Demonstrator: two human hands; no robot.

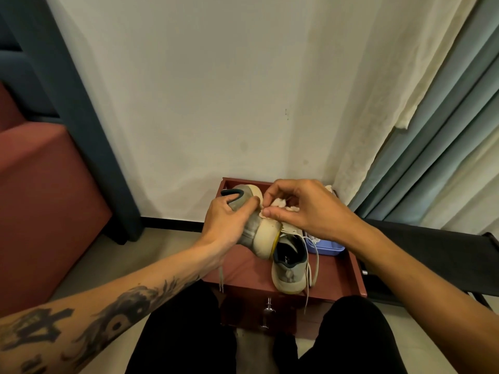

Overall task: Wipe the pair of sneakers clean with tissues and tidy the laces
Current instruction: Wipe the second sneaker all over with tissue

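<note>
My left hand (228,220) grips a grey sneaker (258,233) by its upper and holds it on its side above the cabinet, cream sole facing right. My right hand (299,206) pinches a crumpled white tissue (279,203) against the edge of that sole. The second grey sneaker (290,268) stands upright on the red cabinet top (334,276), heel toward me, with its loose white laces (313,268) hanging over the front edge. A lace of the held sneaker dangles below my left wrist.
A blue plastic tub (328,248) with white tissue in it sits on the cabinet behind the second sneaker. A red sofa (40,198) stands to the left, curtains (432,157) and a dark bench (432,255) to the right. My knees are against the cabinet drawer front.
</note>
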